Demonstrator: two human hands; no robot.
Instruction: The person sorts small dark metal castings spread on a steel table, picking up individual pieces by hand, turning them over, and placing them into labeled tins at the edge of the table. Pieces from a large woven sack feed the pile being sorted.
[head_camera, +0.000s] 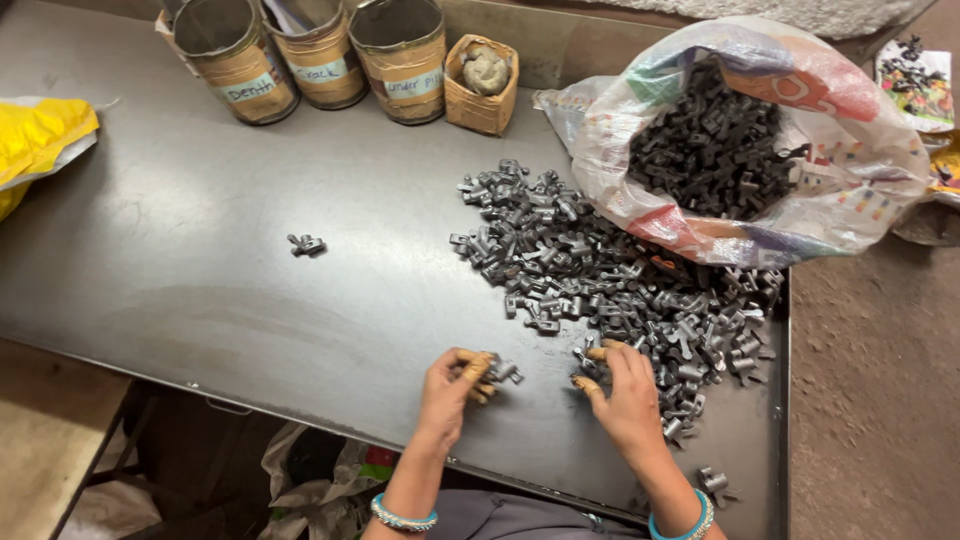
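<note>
Several small dark metal parts (503, 372) lie pinched in the left hand (452, 385) fingers at the table (200, 280) front edge. Sorting looks under way: the right hand (625, 390), fingers curled, picks at the heap (600, 270) edge below the sack (850, 160).

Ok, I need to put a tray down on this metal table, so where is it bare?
The table is bare on its left half, between the taped cans, the lone metal piece and the left hand. The right half is crowded by the pile of parts, the sack and the right hand.
</note>
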